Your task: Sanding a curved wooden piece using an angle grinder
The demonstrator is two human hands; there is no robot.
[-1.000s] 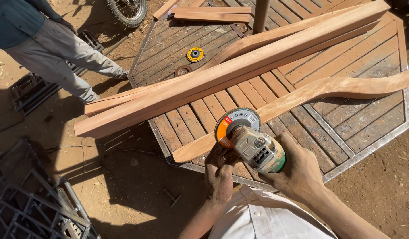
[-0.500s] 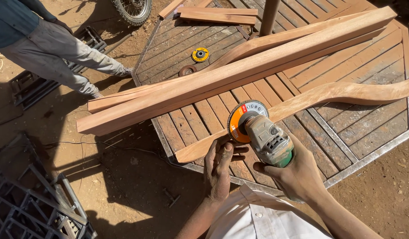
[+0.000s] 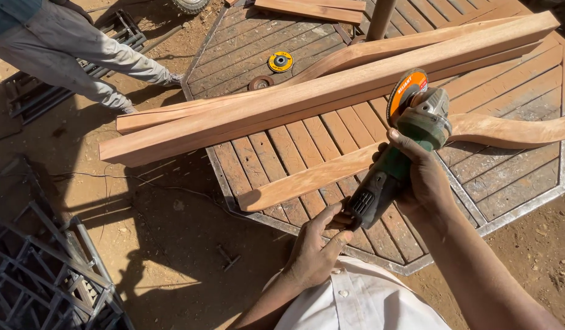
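The right hand (image 3: pixel 426 180) is wrapped tight around the body of a green angle grinder (image 3: pixel 402 150), holding it lifted clear above the tabletop (image 3: pixel 533 177), with its orange disc (image 3: pixel 406 91) tilted up on edge at the far end, away from the person. The left hand (image 3: pixel 313 250) sits just below the grinder's dark tail end, thumb and fingertips closed on the butt of the tool. So both hands are clamped on the same grinder, one near the head, one at the rear.

Right beneath the hands lies a curved wooden strip (image 3: pixel 307 180), flat on the slatted tabletop, running out to the left of the left hand and reappearing past the right hand on the other side. Beyond the grinder, further from the person, two long straight wooden beams (image 3: pixel 282 110) lie side by side across the tabletop. Past those sit a small yellow disc (image 3: pixel 280 61) and a brown one (image 3: pixel 260 82) just beside it. Far off to the left of the hands, another person's legs (image 3: pixel 81 58) stand on the dirt ground.
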